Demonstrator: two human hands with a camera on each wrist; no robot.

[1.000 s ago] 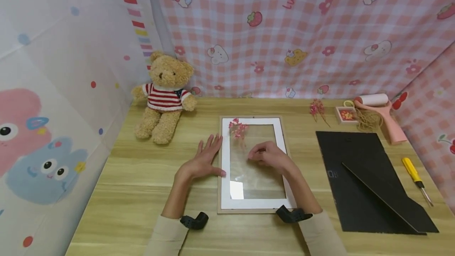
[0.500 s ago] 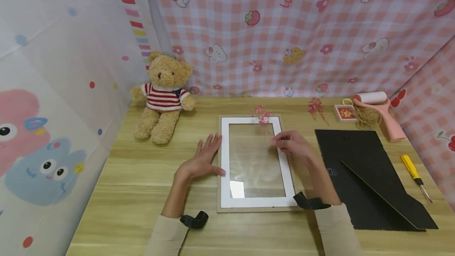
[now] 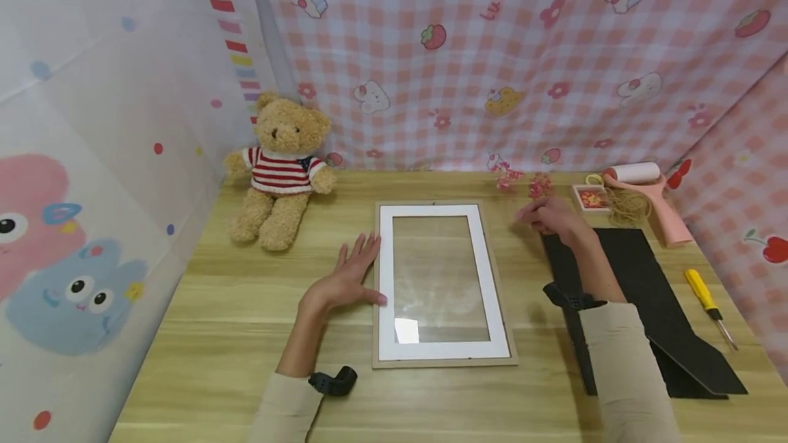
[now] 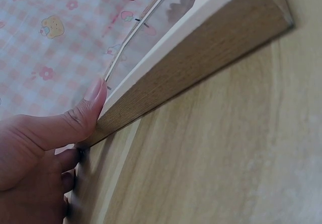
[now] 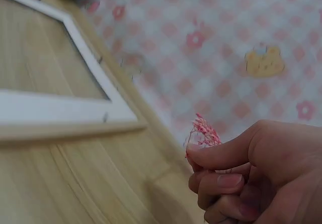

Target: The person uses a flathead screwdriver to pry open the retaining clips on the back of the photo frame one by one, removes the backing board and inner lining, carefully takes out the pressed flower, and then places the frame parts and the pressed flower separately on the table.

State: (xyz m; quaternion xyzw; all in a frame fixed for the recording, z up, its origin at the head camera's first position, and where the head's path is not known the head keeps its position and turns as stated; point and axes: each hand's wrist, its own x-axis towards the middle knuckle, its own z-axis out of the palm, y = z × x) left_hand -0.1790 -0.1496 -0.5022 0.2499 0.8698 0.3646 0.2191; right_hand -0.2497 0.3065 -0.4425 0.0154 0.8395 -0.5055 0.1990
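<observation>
A picture frame [image 3: 376, 279] with a white mat [image 3: 386, 258] and a clear pane lies flat on the table. My left hand [image 3: 342, 284] rests at its left edge, fingers spread; in the left wrist view the thumb [image 4: 83, 116] touches the frame's side. To the right of the frame, my right hand [image 3: 550, 217] pinches a sprig of pink dried flowers [image 3: 506, 175] by its stem, held above the table. In the right wrist view the pink blossoms [image 5: 204, 131] show beyond the thumb. A second pink sprig [image 3: 540, 185] is just behind the right hand.
Black backing board [image 3: 634, 258] with a stand flap lies under the right forearm. A yellow screwdriver [image 3: 702, 289] is at far right. Behind are a small box [image 3: 592, 198], twine [image 3: 629, 207] and a pink lint roller [image 3: 667, 214]. A teddy bear [image 3: 283, 173] sits at back left.
My right hand has carried the pink flower sprig from over the frame's pane rightward and back, off the frame. The left hand has stayed at the frame's left edge.
</observation>
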